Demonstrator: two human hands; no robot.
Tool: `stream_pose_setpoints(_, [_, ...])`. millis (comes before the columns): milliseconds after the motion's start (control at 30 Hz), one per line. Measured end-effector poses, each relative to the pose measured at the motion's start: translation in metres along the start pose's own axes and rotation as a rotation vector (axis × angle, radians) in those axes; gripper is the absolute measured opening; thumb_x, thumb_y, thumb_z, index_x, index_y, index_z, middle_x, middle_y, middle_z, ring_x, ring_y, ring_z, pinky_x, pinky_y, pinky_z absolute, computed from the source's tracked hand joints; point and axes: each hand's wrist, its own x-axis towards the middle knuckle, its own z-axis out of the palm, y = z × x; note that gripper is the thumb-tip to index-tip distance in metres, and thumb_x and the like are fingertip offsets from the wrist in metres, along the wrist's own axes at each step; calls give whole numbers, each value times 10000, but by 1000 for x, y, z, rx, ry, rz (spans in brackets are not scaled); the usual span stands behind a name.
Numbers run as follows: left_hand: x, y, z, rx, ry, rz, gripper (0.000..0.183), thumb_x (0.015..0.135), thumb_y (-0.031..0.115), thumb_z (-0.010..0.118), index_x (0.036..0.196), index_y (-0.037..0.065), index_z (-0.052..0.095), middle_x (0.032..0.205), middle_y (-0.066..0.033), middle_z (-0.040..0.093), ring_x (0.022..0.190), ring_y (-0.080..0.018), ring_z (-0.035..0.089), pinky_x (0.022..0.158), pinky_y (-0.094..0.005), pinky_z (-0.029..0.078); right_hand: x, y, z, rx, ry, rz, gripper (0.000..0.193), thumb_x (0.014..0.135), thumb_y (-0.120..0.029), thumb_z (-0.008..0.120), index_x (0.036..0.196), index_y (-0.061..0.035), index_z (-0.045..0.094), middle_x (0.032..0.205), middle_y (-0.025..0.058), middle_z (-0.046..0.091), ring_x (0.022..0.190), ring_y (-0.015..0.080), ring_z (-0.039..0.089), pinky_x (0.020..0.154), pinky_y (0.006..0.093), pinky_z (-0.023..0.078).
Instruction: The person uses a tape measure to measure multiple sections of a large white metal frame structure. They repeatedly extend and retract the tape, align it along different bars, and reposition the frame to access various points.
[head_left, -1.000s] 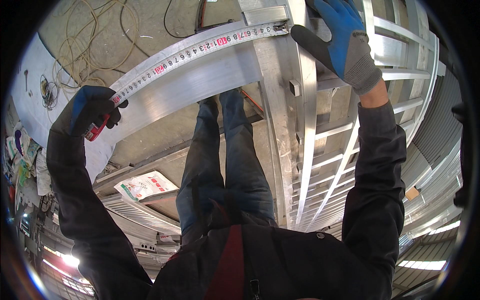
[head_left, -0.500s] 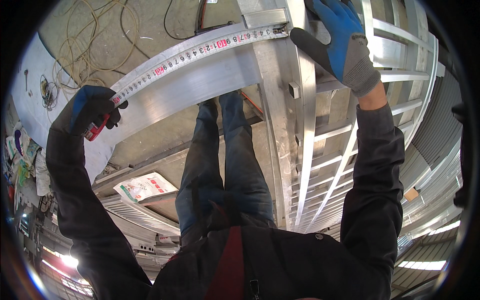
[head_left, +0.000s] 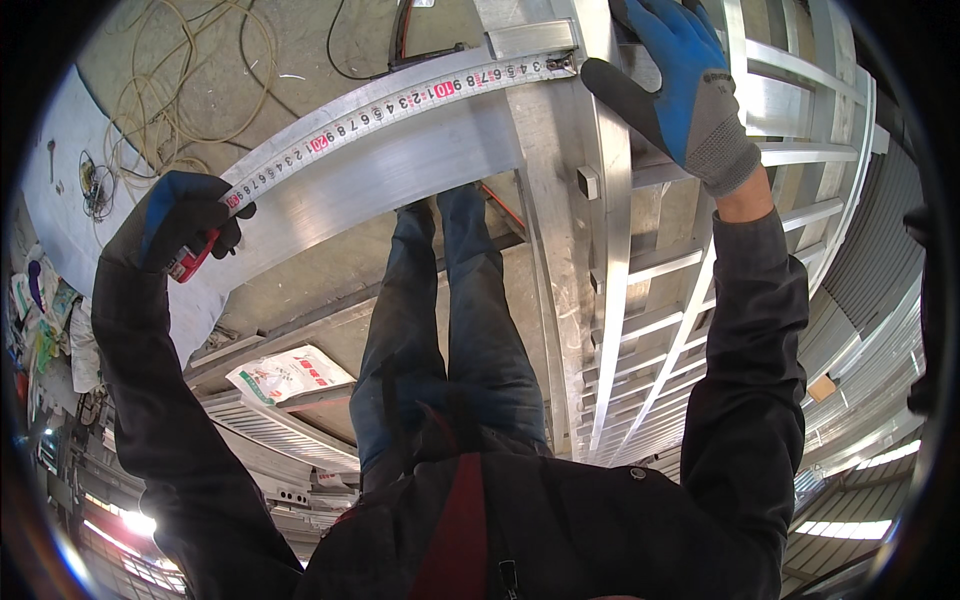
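My left hand (head_left: 172, 218), in a dark glove with blue on its back, is closed around a red tape measure (head_left: 190, 262). From it the pale tape blade (head_left: 385, 108) runs out rightward along a wide aluminium beam (head_left: 400, 155). The blade's metal end hook (head_left: 562, 64) sits by the upright frame member (head_left: 612, 190), just below a short aluminium block (head_left: 530, 38). My right hand (head_left: 685, 90), in a blue and grey glove, lies over the aluminium frame with its thumb spread away from the fingers. It holds nothing that I can see, and its fingertips are partly cut off by the upper edge.
A slatted aluminium frame (head_left: 680, 340) extends along my right side. Beyond the beam, a coiled yellowish hose (head_left: 205, 75) and dark cables lie on the floor. A white printed bag (head_left: 290, 375) is by my legs, and mixed clutter (head_left: 45, 310) fills the far left.
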Motion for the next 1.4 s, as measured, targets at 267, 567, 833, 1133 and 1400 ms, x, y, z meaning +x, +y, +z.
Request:
stream_pose_setpoints(267, [0, 2, 3, 19, 38, -25, 380, 865, 237, 603, 1058, -59, 743, 760, -148, 730, 649, -177, 675, 613, -293, 512, 0, 1, 0, -1, 8, -6, 662, 835, -363, 826, 1369, -29, 624, 1271, 194, 654, 1217, 418, 613, 1147, 619, 374])
stream_pose_setpoints(567, [-2, 5, 7, 1, 58, -24, 386, 862, 244, 596, 1049, -62, 738, 752, -144, 718, 654, -182, 671, 625, -296, 510, -1, 1, -1, -9, 9, -13, 664, 842, -366, 822, 1377, -28, 623, 1286, 198, 653, 1227, 417, 610, 1148, 615, 377])
stream_pose_setpoints(833, [-3, 8, 10, 23, 75, -35, 393, 852, 249, 595, 1051, -57, 742, 758, -140, 719, 657, -181, 670, 637, -296, 511, -1, 1, -1, 9, 1, 5, 660, 846, -369, 819, 1377, -28, 624, 1290, 198, 654, 1240, 418, 605, 1154, 617, 367])
stream_pose_setpoints(1133, [-47, -25, 30, 62, 37, -196, 274, 924, 204, 669, 1051, -15, 774, 776, -68, 741, 669, -138, 699, 580, -283, 518, -22, 1, -10, 163, 241, -39, 523, 971, -191, 755, 1461, -87, 606, 1417, 176, 646, 1335, 368, 600, 1123, 430, 470])
stream_pose_setpoints(1400, [-161, -93, 176, -187, 1, -271, 244, 973, 161, 665, 1084, -32, 766, 856, -81, 751, 744, -147, 704, 677, -293, 552, -181, -121, -57, 722, 299, 395, 379, 929, -151, 760, 1286, -34, 711, 1215, 221, 731, 1088, 403, 709, 948, 430, 560])
